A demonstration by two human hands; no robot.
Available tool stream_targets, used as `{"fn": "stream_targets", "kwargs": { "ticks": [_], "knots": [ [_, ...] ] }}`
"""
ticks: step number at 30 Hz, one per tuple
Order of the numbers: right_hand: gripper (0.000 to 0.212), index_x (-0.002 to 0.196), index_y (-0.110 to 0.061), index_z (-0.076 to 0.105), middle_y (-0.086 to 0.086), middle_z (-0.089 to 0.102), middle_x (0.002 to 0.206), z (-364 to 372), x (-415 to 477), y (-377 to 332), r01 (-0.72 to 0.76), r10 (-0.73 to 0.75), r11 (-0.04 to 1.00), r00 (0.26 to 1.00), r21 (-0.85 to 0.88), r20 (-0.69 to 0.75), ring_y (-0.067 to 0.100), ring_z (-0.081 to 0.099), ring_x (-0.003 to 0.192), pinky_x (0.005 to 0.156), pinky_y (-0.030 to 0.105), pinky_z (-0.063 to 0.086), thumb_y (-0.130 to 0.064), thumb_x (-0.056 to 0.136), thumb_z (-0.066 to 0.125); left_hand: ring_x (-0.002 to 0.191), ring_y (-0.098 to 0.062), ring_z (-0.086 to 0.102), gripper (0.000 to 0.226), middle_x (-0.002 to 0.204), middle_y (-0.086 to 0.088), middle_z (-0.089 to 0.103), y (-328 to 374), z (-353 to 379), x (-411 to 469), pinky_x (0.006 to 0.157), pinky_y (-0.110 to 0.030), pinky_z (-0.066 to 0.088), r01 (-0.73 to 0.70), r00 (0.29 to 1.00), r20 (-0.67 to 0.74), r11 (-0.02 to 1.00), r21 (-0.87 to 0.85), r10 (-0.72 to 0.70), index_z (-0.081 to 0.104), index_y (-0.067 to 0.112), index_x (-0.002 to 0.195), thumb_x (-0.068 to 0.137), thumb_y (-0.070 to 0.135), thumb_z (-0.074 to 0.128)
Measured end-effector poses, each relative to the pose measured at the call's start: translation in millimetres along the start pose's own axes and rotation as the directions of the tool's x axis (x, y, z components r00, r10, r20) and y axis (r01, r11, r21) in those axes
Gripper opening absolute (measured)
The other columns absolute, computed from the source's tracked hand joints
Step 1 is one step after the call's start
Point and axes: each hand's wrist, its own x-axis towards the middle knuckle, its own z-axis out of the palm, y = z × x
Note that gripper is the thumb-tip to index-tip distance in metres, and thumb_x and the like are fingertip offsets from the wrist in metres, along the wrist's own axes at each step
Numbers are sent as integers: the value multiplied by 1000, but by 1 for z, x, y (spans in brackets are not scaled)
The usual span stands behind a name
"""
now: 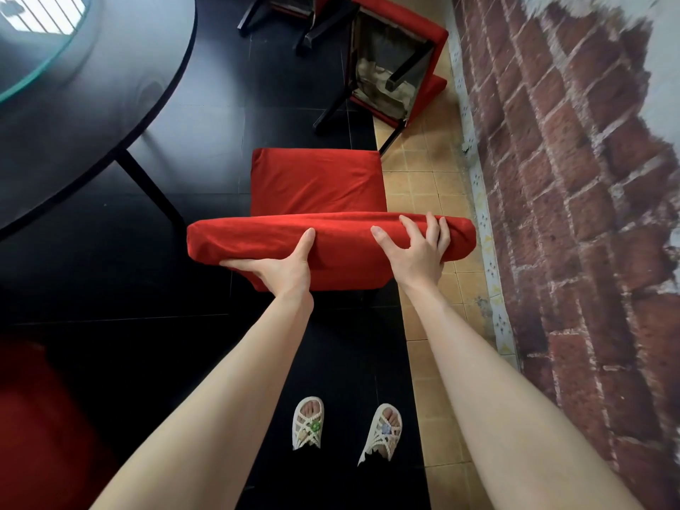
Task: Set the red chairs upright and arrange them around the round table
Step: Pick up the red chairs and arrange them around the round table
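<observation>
A red upholstered chair (316,182) stands upright in front of me, its seat facing away and its padded backrest top just below my hands. My left hand (283,265) grips the backrest from underneath with the thumb up on its near face. My right hand (419,248) grips the top of the backrest near its right end, fingers curled over it. A second red chair (401,64) lies tipped on its side farther ahead by the wall, its underside and dark legs showing. The round dark table (110,97) with a glass turntable fills the upper left.
A brick wall (574,178) runs along the right, with a strip of tan floor tiles beside it. More dark chair legs (257,12) show at the top. A blurred red shape (40,417) sits at lower left. My sandalled feet stand on the black floor.
</observation>
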Motion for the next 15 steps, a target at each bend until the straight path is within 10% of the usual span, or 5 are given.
{"fn": "stream_targets", "kwargs": {
  "ticks": [15],
  "knots": [
    [68,144,-22,47,0,26,160,-42,-27,12,-15,28,971,998,239,-54,22,12,148,117,47,20,-59,88,59,139,-27,40,138,161,-11,16,-3,9,-56,113,-44,36,21,998,62,997,68,-25,-19,33,152,67,31,89]
  ]
}}
